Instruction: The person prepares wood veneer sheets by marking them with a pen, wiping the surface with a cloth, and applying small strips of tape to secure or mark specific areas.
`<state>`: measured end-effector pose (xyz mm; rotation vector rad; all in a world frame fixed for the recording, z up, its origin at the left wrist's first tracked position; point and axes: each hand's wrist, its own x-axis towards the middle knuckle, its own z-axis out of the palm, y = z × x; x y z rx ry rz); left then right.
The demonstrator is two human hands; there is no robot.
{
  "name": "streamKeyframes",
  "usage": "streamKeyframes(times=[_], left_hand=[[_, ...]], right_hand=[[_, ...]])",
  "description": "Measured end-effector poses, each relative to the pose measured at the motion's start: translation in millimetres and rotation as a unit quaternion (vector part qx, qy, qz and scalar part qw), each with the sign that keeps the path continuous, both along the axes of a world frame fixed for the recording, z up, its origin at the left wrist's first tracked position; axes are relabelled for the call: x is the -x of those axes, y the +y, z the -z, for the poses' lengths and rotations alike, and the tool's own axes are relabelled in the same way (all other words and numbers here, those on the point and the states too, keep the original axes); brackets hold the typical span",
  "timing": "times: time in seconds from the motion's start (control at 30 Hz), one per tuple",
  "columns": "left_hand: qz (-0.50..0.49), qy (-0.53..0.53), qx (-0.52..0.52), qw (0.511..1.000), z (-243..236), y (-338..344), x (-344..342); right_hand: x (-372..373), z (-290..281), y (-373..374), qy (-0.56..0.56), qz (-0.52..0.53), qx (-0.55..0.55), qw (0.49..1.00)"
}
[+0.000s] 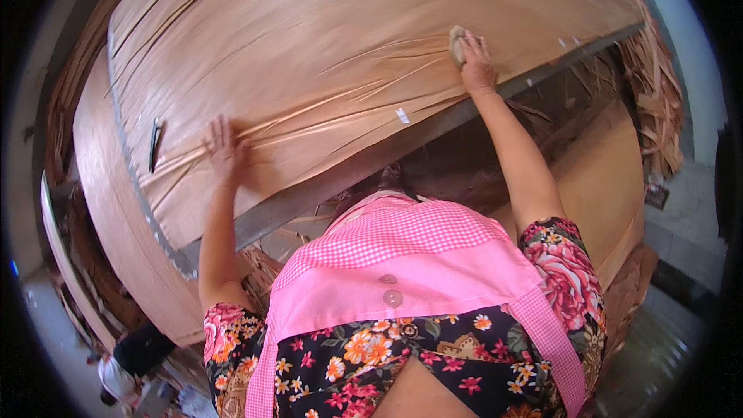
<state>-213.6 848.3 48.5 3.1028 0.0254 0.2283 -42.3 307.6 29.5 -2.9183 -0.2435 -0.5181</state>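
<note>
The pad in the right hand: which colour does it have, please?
The pad is pale beige, best seen in the head view.

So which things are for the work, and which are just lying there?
Part of the work, it seems:
- wrinkled brown sheet, under both hands
- tan pad, held against it by the right hand
- left hand, flat on the sheet

Just lying about, probably:
- dark slim tool, on the sheet, untouched
- brown scraps, at the right

No writing or numbers seem readable here.
</note>
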Motion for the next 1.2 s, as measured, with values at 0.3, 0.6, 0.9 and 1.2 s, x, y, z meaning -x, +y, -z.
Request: streamKeyframes(times=[0.3, 0.6, 0.9, 1.2], left_hand=[[0.004, 0.099, 0.016, 0.995, -21.0, -52.2, 9.4], [-0.091, 0.066, 0.065, 0.991, -20.3, 18.7, 56.5], [-0.098, 0.118, 0.091, 0.984, -33.3, 75.9, 81.0], [-0.225, 0.052, -0.005, 0.973, -7.8, 170.3, 116.9]], right_hand=[[21.2, -34.5, 118.0, -0.045, -0.205, -0.139, 0.968], [86.7, -51.7, 266.9, 0.048, -0.405, -0.065, 0.911], [128.4, -73.3, 433.8, 0.126, -0.396, -0.136, 0.899], [161.2, -57.5, 597.6, 0.038, -0.458, -0.013, 0.888]])
